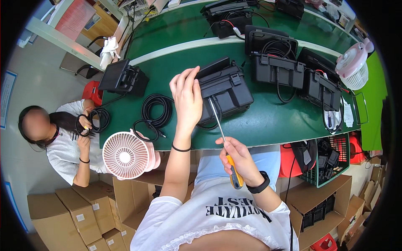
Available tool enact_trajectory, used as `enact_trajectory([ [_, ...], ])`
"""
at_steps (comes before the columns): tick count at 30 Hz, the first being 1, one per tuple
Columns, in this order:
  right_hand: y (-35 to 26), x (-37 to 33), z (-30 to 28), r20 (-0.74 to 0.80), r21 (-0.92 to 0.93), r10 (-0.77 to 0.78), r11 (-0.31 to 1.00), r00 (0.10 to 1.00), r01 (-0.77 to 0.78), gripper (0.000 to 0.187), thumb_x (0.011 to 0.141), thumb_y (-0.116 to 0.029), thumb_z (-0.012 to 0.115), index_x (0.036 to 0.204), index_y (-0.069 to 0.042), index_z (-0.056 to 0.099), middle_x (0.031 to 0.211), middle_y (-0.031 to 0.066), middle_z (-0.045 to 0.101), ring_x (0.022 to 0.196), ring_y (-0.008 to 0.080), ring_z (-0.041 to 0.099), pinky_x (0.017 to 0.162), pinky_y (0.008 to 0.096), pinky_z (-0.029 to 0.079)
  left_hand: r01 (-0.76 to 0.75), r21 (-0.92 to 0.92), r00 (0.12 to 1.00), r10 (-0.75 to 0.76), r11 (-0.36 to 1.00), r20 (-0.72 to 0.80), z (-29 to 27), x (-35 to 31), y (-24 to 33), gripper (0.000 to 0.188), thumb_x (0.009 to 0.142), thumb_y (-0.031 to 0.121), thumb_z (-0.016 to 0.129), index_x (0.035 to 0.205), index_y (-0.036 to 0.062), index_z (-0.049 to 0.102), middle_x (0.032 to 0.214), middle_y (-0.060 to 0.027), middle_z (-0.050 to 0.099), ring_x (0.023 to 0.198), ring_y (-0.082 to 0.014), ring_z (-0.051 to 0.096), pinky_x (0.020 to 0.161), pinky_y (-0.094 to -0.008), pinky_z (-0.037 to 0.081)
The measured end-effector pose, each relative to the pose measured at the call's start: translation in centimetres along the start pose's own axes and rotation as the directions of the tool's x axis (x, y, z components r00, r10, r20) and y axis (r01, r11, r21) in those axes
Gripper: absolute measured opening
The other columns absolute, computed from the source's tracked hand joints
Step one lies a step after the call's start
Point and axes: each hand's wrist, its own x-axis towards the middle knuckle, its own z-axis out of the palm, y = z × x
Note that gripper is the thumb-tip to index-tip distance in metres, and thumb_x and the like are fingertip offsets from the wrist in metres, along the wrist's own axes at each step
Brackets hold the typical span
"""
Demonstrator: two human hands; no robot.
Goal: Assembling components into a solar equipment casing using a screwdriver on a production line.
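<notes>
A black plastic box [236, 90] with a latched front sits on the green table in front of me, its lid partly raised at the back. My left hand [186, 98] lies along the box's left side, fingers stretched out near the lid's edge; the thumb side faces the box. Between the fingers of my right hand [238, 157] is a screwdriver [235, 175] with a yellow and grey handle. Its long metal shaft slants up and left, and the tip meets the front face of the box or lies just before it; which one, I cannot tell.
Left of the box lie a coiled black cable [157, 111] and a pink fan [125, 155]. Further left, a co-worker [69, 142] handles another cable coil. More black boxes [278, 71] stand to the right, beside a second fan [352, 67]. A green crate [338, 163] sits below the table edge.
</notes>
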Motion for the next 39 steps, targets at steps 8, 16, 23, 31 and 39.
enact_trajectory([
  [8,1.0,0.5,-0.3,-0.006,-0.169,-0.099,0.981,0.995,0.097,0.028,0.106,-0.025,0.039,0.117,-0.003,0.051,0.066,0.0013,0.05,0.046,0.0068,0.044,0.042,0.0204,0.038,-0.002,-0.003,1.0,0.002,1.0,-0.003,0.1,0.1,0.1,0.029,0.094,0.007,0.053,0.121,0.0062,0.063,0.121,-0.0102,0.058,0.116,-0.0314,0.045,0.103,-0.0404,0.036],
  [16,1.0,0.7,-1.2,0.294,0.737,0.058,0.622,0.954,-0.264,0.022,0.107,-0.025,0.036,0.113,-0.006,0.047,0.061,-0.0036,0.035,0.045,0.0052,0.035,0.033,0.0187,0.031,0.004,-0.064,1.0,-0.005,0.998,-0.02,-0.2,0.2,0.1,0.034,0.088,0.0,0.053,0.119,0.0087,0.064,0.12,-0.0089,0.06,0.114,-0.031,0.046,0.102,-0.0399,0.036],
  [23,4.4,0.9,0.1,0.498,0.83,-0.297,-0.109,0.815,-0.547,0.018,0.107,-0.02,0.035,0.111,-0.007,0.047,0.06,-0.0004,0.036,0.045,0.0085,0.037,0.033,0.0204,0.036,-0.026,-0.065,0.998,0.021,0.998,-0.066,-0.5,-0.3,1.0,0.032,0.086,-0.003,0.053,0.113,0.0088,0.066,0.119,-0.0085,0.061,0.113,-0.0304,0.047,0.101,-0.0398,0.037],
  [31,4.0,0.9,-0.9,0.523,0.847,-0.198,0.008,0.829,-0.532,0.018,0.107,-0.021,0.035,0.111,-0.008,0.047,0.06,-0.0018,0.034,0.044,0.007,0.035,0.033,0.0203,0.033,-0.027,-0.08,0.999,0.023,0.996,-0.049,-0.7,-0.3,0.5,0.027,0.086,-0.002,0.053,0.109,0.0075,0.065,0.117,-0.0095,0.061,0.113,-0.0308,0.047,0.101,-0.0405,0.036],
  [39,0.5,-0.5,-2.1,-0.068,0.223,-0.335,0.913,0.94,0.342,0.014,0.103,-0.021,0.045,0.108,-0.008,0.044,0.073,0.0031,0.05,0.043,0.005,0.037,0.035,0.0206,0.033,0.009,-0.021,1.0,-0.009,1.0,-0.02,-0.3,0.9,-1.3,0.028,0.088,0.013,0.062,0.114,0.0067,0.06,0.117,-0.012,0.059,0.117,-0.0325,0.045,0.103,-0.0424,0.036],
])
